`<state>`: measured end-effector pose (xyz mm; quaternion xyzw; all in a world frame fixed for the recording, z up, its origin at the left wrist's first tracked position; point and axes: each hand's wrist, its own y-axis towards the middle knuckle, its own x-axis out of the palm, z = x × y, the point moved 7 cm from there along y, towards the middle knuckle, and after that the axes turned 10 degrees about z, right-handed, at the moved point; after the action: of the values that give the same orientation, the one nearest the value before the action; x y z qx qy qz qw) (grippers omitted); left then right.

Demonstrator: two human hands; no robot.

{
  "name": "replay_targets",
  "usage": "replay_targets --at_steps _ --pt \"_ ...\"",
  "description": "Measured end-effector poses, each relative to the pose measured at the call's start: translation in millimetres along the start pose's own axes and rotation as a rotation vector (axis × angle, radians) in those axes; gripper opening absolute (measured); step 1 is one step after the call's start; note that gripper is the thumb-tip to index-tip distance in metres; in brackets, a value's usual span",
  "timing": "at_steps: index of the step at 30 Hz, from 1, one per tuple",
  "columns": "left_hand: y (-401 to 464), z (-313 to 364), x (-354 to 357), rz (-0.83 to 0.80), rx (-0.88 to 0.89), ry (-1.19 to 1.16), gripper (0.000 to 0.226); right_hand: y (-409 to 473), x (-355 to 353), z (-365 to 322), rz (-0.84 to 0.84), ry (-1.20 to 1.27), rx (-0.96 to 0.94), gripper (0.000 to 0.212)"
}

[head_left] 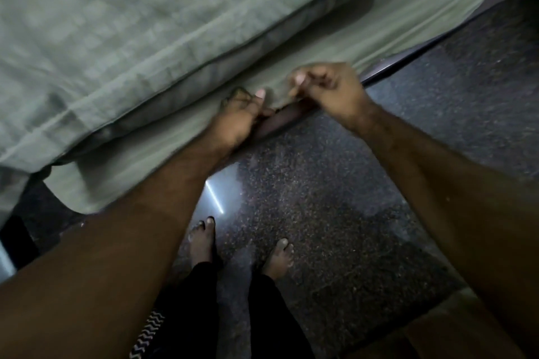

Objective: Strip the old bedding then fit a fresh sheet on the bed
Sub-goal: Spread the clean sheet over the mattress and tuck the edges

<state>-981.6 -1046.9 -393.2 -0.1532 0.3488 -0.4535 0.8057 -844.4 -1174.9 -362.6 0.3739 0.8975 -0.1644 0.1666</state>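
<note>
Both hands, left hand (239,114) and right hand (326,87), pinch the green sheet (291,67) hem; light, limp cloth, best held at the edge

sheet (145,38) upper left, draped over bed edge | left hand (243,115) and right hand (326,90) mid-frame, side by side on its hem | frame (291,116) just below hands | floor (379,183) lower right | feet (201,242) bottom centre on floor
</note>
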Motion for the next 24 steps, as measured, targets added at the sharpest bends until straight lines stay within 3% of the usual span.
replay_targets --at_steps 1,3,6,8,11,13,18,20,24 --pt "-1.8 1.5 0.7 -0.052 -0.034 -0.184 0.058 -2.4 -17.4 6.0 0.138 -0.010 -0.019 0.018" --pt "-3.9 6.1 1.9 -0.035 -0.016 -0.254 0.068 -12.4 -37.4 13.1 0.238 -0.289 -0.145 0.022" --pt "-2.8 16.5 10.5 0.200 0.180 0.207 0.057 -27.0 -58.9 25.2 0.200 -0.768 -0.280 0.036" --pt "-11.0 31.3 24.8 0.233 0.280 0.346 0.054 -27.5 -69.0 24.7 0.224 -0.904 -0.309 0.044" --pt "-21.8 72.1 72.0 0.052 0.517 0.473 0.062 -16.3 -97.8 31.1 0.233 -0.970 -0.325 0.054" --pt "-14.9 87.8 96.3 -0.009 0.584 0.536 0.064 -4.5 -110.1 38.3 0.195 -0.973 -0.333 0.056" --pt "-1.6 104.4 123.3 0.169 0.611 0.585 0.043 3.5 -122.6 42.9 0.112 -1.063 -0.569 0.030" --pt "-4.2 107.8 130.0 0.170 0.586 0.663 0.045 -3.8 -128.2 46.0 0.065 -1.083 -0.627 0.032" --pt "-16.9 117.8 144.3 0.156 0.540 0.789 0.056 -20.7 -151.6 63.2 0.118 -1.092 -0.546 0.042"
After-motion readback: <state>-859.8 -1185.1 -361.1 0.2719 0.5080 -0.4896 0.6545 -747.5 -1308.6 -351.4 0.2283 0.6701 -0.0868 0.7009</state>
